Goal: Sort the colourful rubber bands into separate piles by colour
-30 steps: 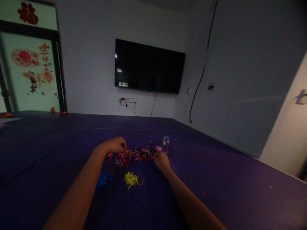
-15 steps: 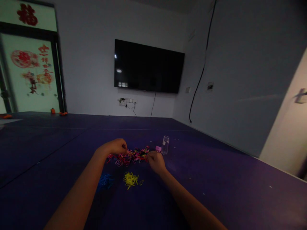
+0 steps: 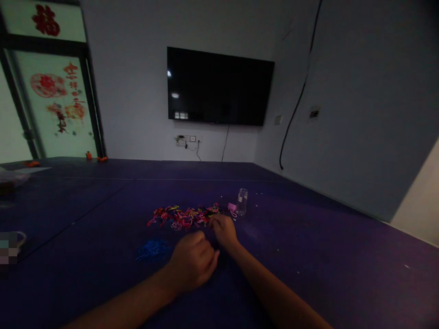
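A long heap of mixed coloured rubber bands, mostly pink and red, lies on the dark purple floor mat. My right hand rests at the heap's right end with its fingers curled; what they pinch is hidden. My left hand is closed, back up, nearer to me, over the spot where a small yellow pile lay; that pile is hidden. A small blue pile of bands lies to its left. A clear little bottle stands upright beyond the heap, with a pink cap beside it.
A black TV hangs on the far wall above a socket with cables. A glass door with red decorations is at the left. A black cable runs down the right wall. Small objects sit at the left edge of the mat.
My left hand has pulled back from the heap's left end toward me and now covers the yellow pile. My right hand has stayed at the heap's right end. The camera shifted slightly.
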Tool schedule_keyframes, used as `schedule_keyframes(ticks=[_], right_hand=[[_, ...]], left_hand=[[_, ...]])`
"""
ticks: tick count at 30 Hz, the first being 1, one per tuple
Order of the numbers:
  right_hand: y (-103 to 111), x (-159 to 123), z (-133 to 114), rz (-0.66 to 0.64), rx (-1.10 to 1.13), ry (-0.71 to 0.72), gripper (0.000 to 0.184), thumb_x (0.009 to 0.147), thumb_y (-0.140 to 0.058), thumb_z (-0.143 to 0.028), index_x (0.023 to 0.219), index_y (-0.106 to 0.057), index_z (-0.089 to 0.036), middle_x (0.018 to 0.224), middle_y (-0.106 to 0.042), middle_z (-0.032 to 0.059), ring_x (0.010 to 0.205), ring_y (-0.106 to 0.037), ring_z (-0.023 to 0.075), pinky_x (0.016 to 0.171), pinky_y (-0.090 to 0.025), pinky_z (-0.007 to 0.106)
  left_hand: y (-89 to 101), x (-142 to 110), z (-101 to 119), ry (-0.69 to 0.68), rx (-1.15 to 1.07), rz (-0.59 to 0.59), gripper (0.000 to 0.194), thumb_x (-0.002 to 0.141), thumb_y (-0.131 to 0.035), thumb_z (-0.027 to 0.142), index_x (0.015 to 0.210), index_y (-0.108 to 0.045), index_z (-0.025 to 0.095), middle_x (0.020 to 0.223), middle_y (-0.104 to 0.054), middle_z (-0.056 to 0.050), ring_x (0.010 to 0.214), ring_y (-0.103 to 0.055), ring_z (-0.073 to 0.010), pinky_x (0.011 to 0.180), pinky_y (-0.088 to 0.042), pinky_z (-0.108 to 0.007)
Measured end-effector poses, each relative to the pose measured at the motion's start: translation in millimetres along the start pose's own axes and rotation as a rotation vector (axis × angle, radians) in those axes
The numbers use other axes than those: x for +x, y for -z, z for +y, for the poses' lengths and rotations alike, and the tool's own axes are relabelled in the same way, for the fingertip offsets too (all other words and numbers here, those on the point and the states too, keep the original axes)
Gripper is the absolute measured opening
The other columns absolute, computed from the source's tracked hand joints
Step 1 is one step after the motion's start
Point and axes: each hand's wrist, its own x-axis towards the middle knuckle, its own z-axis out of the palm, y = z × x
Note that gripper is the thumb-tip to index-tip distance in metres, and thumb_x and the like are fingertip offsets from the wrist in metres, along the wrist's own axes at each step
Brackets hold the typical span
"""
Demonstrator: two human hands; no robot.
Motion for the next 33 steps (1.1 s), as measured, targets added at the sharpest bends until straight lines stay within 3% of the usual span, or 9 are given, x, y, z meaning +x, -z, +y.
schedule_keyframes(ticks=[2,3,6,10,16,20,25,33], right_hand=[[3.4,2.1,8.9,0.065,-0.060,-0.072,0.028,0.077,-0.041,-0.012,0.070,-0.067,-0.020,0.075,-0.069,0.0028,0.073,-0.060,0.0144,0.067,-0.039,0.020],[4.4,3.1,13.7,0.097,-0.077,-0.102,0.028,0.078,-0.042,-0.013,0.073,-0.068,-0.021,0.079,-0.070,0.0028,0.076,-0.061,0.0151,0.068,-0.039,0.021],[4.4,8.4,27.0,0.207,-0.034,-0.177,0.027,0.081,-0.042,-0.020,0.086,-0.069,-0.021,0.086,-0.070,0.0028,0.081,-0.061,0.0162,0.070,-0.041,0.022],[2.1,23.4,36.6,0.314,0.014,-0.249,0.033,0.086,-0.037,-0.027,0.095,-0.069,-0.018,0.088,-0.070,0.0052,0.080,-0.062,0.0168,0.070,-0.043,0.023],[-0.1,41.7,45.6,0.201,-0.027,-0.129,0.055,0.094,-0.025,-0.044,0.079,-0.070,-0.016,0.081,-0.069,0.0082,0.079,-0.061,0.0173,0.075,-0.042,0.024],[-3.3,39.6,50.3,0.100,-0.030,0.008,0.063,0.096,-0.019,-0.045,0.068,-0.067,-0.016,0.078,-0.069,0.0069,0.081,-0.060,0.0161,0.081,-0.039,0.025],[-3.8,35.5,45.9,0.046,-0.085,0.020,0.064,0.097,-0.018,-0.045,0.066,-0.066,-0.017,0.080,-0.069,0.0068,0.082,-0.060,0.0158,0.080,-0.038,0.024],[-6.3,36.3,45.2,-0.035,-0.156,0.060,0.060,0.098,-0.021,-0.042,0.074,-0.069,-0.018,0.081,-0.069,0.0064,0.086,-0.060,0.0148,0.080,-0.037,0.022]], left_hand=[[-15.8,-21.0,13.4,-0.167,-0.010,-0.046,0.034,0.093,-0.033,0.022,0.093,-0.067,0.015,0.093,-0.068,-0.012,0.085,-0.057,-0.0224,0.070,-0.045,-0.034],[-21.5,-28.0,16.7,-0.176,-0.008,-0.073,0.034,0.093,-0.033,0.022,0.104,-0.064,0.014,0.106,-0.066,-0.012,0.094,-0.056,-0.0247,0.073,-0.046,-0.036],[-28.4,-34.5,18.7,-0.054,-0.042,-0.227,0.037,0.093,-0.036,0.029,0.119,-0.058,0.014,0.123,-0.059,-0.011,0.107,-0.052,-0.0282,0.082,-0.047,-0.040],[-24.9,-28.8,18.9,0.101,-0.080,-0.356,0.046,0.093,-0.036,0.038,0.125,-0.054,0.012,0.129,-0.054,-0.015,0.114,-0.049,-0.0310,0.089,-0.044,-0.045],[-32.1,-30.5,23.5,0.203,0.012,-0.368,0.055,0.091,-0.036,0.045,0.125,-0.054,0.007,0.124,-0.055,-0.023,0.114,-0.050,-0.0354,0.083,-0.046,-0.047],[-34.2,-31.7,23.3,0.165,-0.007,-0.364,0.053,0.091,-0.037,0.045,0.126,-0.054,0.009,0.129,-0.052,-0.022,0.114,-0.050,-0.0338,0.084,-0.046,-0.044],[-27.8,-29.2,23.4,0.132,-0.098,-0.353,0.048,0.092,-0.037,0.041,0.124,-0.055,0.009,0.125,-0.056,-0.019,0.111,-0.052,-0.0316,0.086,-0.047,-0.043],[-28.4,-29.6,21.0,0.177,-0.067,-0.360,0.051,0.092,-0.035,0.043,0.128,-0.051,0.010,0.129,-0.052,-0.020,0.115,-0.049,-0.0318,0.088,-0.047,-0.043]])
